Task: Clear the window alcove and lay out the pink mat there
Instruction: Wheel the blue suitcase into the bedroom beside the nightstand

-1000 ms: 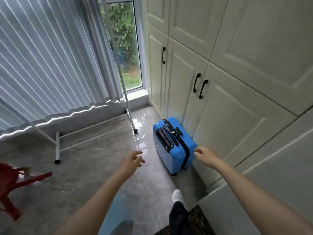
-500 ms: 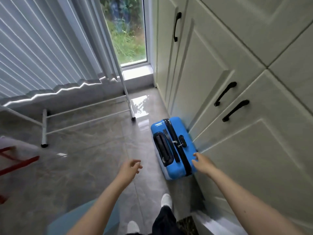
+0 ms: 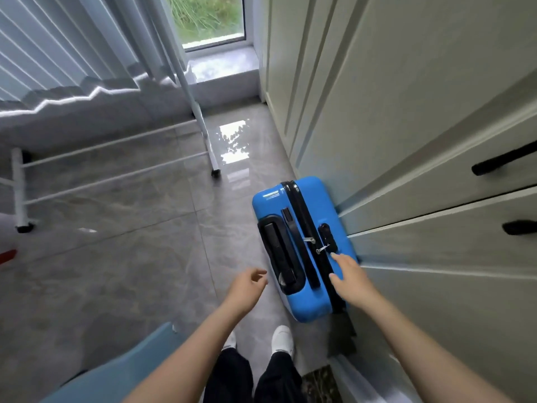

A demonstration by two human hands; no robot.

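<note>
A small blue hard-shell suitcase (image 3: 302,210) stands upright on the grey tiled floor against the white cupboard doors (image 3: 392,146). Its black handle and zip face up. My right hand (image 3: 350,276) reaches over the suitcase top near the lock, fingers stretched out; whether it touches the shell I cannot tell. My left hand (image 3: 247,286) hovers just left of the suitcase with loosely curled fingers, holding nothing. No pink mat is in view.
A white wheeled clothes rack (image 3: 116,158) stands on the left along the grey curtain (image 3: 72,48). The window (image 3: 209,18) and its sill lie ahead. A red object (image 3: 7,255) pokes in at the left edge, and something light blue (image 3: 125,370) sits beside my feet.
I have stepped closer to the suitcase and look more steeply down. My right hand moved from the suitcase's near corner onto its top. My left hand came nearer its left side.
</note>
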